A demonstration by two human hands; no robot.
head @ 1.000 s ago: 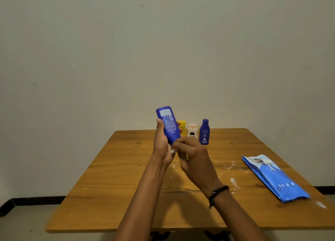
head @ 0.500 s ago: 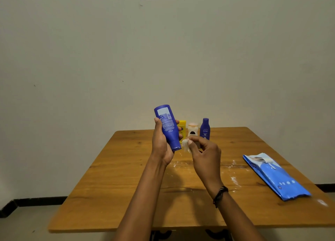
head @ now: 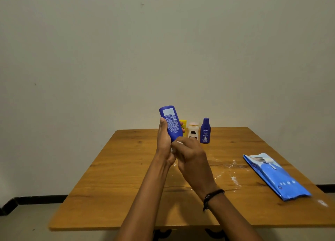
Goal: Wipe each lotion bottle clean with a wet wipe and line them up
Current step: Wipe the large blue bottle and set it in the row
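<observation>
While left hand (head: 164, 141) grips blue bottle (head: 171, 123), right hand (head: 192, 157) pinches wipe (head: 179, 142)

The table (head: 126, 186) is smooth, grained wood with a soft sheen. The held bottle (head: 171, 123) and the small bottle (head: 205, 130) look like smooth blue plastic. The wipes pack (head: 277, 179) is glossy, crinkled film. The wall (head: 90, 59) is matt.

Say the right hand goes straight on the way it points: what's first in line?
The lower end of the blue bottle, which the left hand holds tilted. The right hand, pinching a wipe, points up-left at it, likely touching; depth unclear.
</observation>
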